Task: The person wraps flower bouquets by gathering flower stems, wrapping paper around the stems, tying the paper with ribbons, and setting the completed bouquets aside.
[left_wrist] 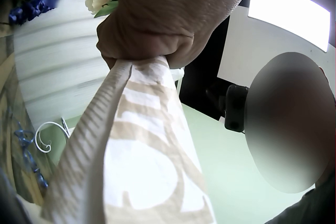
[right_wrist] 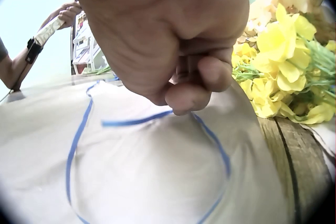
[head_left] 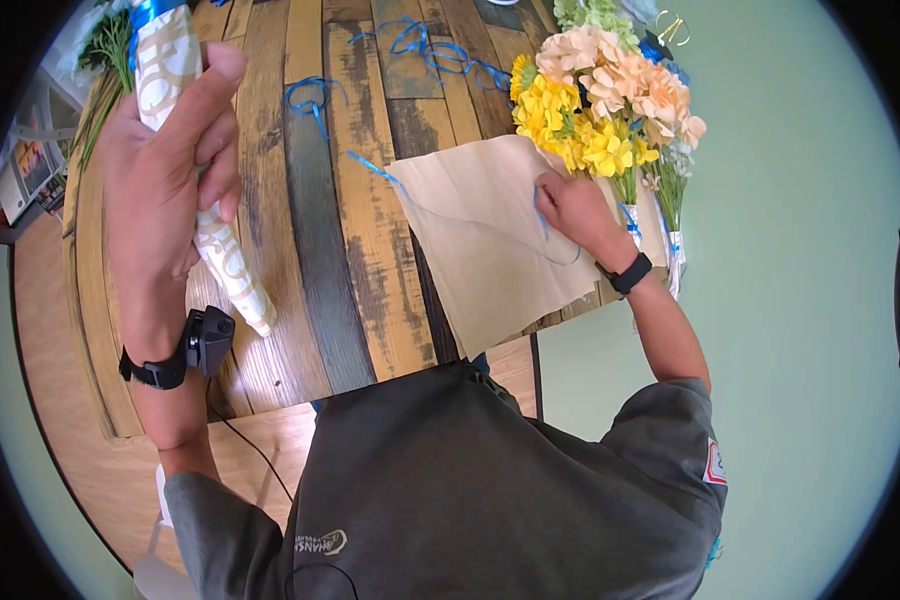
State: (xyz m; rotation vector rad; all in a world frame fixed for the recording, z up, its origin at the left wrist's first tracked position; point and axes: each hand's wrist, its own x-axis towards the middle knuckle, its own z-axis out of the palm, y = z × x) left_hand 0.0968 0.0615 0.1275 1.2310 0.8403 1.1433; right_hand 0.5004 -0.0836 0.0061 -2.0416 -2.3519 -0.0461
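My left fingers [head_left: 218, 182] are clamped round a white-and-tan patterned paper wrap [head_left: 233, 268], held raised over the left part of the surface [head_left: 315, 250]. My right fingers [right_wrist: 187, 98] are curled together, pinching a blue ribbon [right_wrist: 119, 123] that trails in a loop over a brown paper sheet [head_left: 500, 275]. Surface: wooden planks, mixed yellow, brown and grey, with dark worn patches. Loose blue ribbon coils [head_left: 310, 97] lie farther back. Yellow flowers [head_left: 548, 105] and peach flowers [head_left: 625, 80] are grouped at the sheet's far right. Room: pale green wall [head_left: 780, 300] to the right, wood-toned floor [head_left: 45, 300] to the left, bright light panel [left_wrist: 291, 11] in the left wrist view.
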